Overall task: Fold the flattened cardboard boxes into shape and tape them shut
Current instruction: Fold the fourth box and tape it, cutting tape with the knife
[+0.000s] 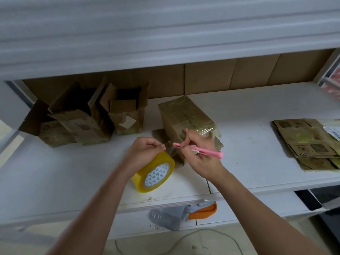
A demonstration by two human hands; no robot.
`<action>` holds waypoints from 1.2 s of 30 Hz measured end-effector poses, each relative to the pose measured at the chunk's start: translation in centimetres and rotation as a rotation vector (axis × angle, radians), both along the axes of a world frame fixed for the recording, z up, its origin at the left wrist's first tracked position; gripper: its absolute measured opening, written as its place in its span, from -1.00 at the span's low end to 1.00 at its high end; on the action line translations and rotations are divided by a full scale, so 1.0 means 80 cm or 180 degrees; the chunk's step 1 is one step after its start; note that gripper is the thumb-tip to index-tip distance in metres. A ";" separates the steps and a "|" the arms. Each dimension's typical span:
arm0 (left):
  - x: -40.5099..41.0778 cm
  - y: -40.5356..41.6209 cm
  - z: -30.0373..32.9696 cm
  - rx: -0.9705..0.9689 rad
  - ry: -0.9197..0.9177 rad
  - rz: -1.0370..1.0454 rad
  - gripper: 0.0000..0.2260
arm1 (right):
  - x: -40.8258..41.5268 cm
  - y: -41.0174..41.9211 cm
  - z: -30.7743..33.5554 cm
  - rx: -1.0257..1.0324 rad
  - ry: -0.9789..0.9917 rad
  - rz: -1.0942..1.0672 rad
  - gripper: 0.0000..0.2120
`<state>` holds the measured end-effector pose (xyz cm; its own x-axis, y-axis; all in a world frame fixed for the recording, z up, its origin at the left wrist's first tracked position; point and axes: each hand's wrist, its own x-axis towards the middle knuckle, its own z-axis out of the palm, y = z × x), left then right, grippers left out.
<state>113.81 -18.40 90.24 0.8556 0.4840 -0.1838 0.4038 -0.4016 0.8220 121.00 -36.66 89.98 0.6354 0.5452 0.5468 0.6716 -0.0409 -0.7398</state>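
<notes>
Left hand [147, 150] pinches the tape [153, 173] strip taut while right hand [200, 153] grips a pink cutter [198, 150], apparently to sever it beside the taped box [184, 116].

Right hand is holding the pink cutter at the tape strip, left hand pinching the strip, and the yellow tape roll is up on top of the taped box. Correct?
Not quite: in the head view the yellow tape roll lies on the white shelf, not on the taped box. The rest stands.
</notes>
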 end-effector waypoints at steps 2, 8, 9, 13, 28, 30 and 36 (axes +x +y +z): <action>0.002 -0.001 -0.001 0.0007 0.0004 -0.0037 -0.94 | -0.004 0.002 0.001 -0.0241 -0.0189 0.0160 -0.88; -0.003 0.012 0.002 0.0026 -0.0116 0.0114 -0.88 | 0.002 -0.008 0.002 -0.0722 -0.0666 0.0219 -0.81; -0.006 0.018 0.003 -0.0016 -0.0128 0.0159 -0.87 | 0.003 -0.010 0.003 -0.0540 -0.0509 0.0267 -0.78; -0.014 0.020 0.004 -0.0123 -0.0216 0.0242 -0.84 | 0.001 -0.009 0.013 0.0175 0.0615 0.0253 -0.81; -0.008 -0.004 0.001 0.0116 -0.0220 -0.0023 -0.89 | 0.070 -0.143 -0.080 -0.2413 -0.0389 -0.2113 -0.58; -0.009 -0.007 0.003 0.0150 -0.0200 -0.0142 -0.89 | 0.063 -0.144 -0.083 -0.2674 -0.0245 -0.2204 -0.46; -0.014 -0.006 0.002 0.0309 -0.0307 -0.0412 -0.89 | -0.015 -0.076 -0.054 -0.1379 -0.0205 -0.0877 -0.82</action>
<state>112.65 -18.86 90.43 0.9233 0.3801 -0.0556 0.2646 -0.5245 0.8092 119.78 -42.77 85.69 0.7599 0.5474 0.3506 0.6364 -0.5163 -0.5731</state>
